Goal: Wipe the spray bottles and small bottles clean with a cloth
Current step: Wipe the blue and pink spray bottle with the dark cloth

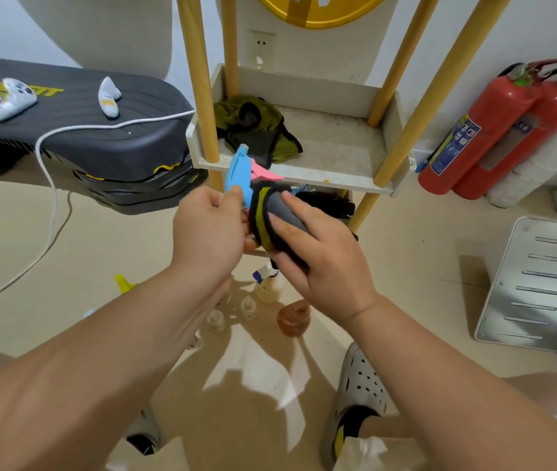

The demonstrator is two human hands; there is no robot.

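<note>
The fingers of the left hand curl round the blue head of a spray bottle, with the thumb laid on the plastic and the pink trigger pointing toward three o'clock. The right hand grips a grey cloth edged in black and yellow, its fingers closed tight over the fabric. The cloth is wrapped round the bottle's body, which is hidden beneath it. The two hands meet in mid-air at the middle of the view, in front of a white shelf carried on wooden posts.

At six o'clock from the hands, on the beige floor, stands a second spray bottle with a white head. Just beside it at five o'clock is a brownish bottle. Two small bottles stand near it at seven o'clock; others there are too blurred to tell. A yellow spray head shows at eight o'clock, partly behind the left forearm.

An olive rag lies bunched on the shelf at twelve o'clock. Two red fire extinguishers lean against the wall at two o'clock. A dark grey platform at ten o'clock carries two white controllers, and a white cable hangs over its edge. A slotted metal panel lies at three o'clock, and a grey clog at five.
</note>
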